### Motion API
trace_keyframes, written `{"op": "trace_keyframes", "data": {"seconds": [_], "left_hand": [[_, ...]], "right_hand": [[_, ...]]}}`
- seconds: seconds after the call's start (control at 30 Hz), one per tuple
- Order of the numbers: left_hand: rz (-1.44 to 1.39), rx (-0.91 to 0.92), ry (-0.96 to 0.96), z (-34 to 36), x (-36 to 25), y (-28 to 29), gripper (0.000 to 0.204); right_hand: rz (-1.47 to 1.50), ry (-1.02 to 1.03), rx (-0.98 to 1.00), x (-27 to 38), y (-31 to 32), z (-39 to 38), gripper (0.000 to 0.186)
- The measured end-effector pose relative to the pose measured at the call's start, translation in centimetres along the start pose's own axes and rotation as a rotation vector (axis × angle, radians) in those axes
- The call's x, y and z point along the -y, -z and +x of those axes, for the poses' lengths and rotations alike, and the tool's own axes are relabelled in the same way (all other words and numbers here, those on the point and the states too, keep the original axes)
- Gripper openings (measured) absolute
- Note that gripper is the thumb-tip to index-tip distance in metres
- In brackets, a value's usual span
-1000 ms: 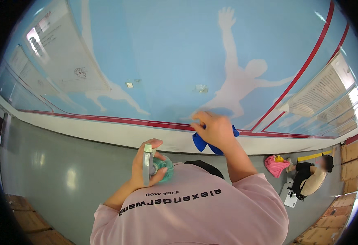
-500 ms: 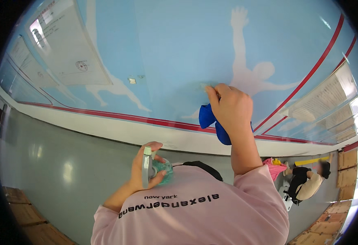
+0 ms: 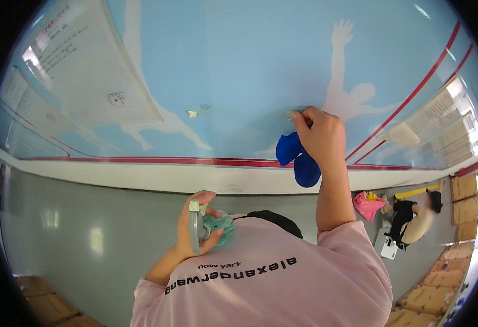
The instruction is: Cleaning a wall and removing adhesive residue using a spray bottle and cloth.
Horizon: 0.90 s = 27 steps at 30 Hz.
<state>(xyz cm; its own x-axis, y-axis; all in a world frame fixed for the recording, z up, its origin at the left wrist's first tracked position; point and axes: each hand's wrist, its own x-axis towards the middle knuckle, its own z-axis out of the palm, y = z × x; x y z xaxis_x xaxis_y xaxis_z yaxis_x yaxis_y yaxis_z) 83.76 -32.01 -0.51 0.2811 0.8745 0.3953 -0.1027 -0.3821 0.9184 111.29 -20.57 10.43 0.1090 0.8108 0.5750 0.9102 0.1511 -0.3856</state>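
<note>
Right hand point(image 3: 319, 133) pinching blue cloth point(image 3: 299, 161) vs wall point(image 3: 239, 60), frame center-right. Left hand point(image 3: 195, 229) gripping spray bottle point(image 3: 211, 226), lower center. Prob best w/ firm, overlapping wipes; bottle kept upright.

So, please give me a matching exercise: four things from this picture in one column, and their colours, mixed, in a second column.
Things:
1. cloth in the right hand
2. spray bottle in the left hand
3. stripe low on the wall
4. person's shirt

Colours:
a. pink
b. red
c. dark blue
d. pale green

Pairs: 1-c, 2-d, 3-b, 4-a
</note>
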Motion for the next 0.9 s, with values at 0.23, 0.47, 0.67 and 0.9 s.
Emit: {"op": "trace_keyframes", "data": {"seconds": [0.23,0.47,0.67,0.9], "left_hand": [[-0.132,0.135,0.057,-0.2,1.3,1.9,0.065],[-0.124,0.096,-0.017,-0.3,2.2,3.3,0.066],[-0.084,0.114,-0.031,0.0,2.6,3.2,0.067],[-0.057,0.117,-0.041,0.9,3.6,0.9,0.066]], "right_hand": [[-0.114,0.001,-0.049,-0.3,-0.2,-0.8,0.017],[-0.067,-0.065,-0.046,0.5,0.2,-0.9,0.017],[-0.104,-0.018,-0.023,0.6,0.4,-0.7,0.016],[-0.086,0.080,-0.106,-0.8,-0.2,-1.2,0.018]]}}
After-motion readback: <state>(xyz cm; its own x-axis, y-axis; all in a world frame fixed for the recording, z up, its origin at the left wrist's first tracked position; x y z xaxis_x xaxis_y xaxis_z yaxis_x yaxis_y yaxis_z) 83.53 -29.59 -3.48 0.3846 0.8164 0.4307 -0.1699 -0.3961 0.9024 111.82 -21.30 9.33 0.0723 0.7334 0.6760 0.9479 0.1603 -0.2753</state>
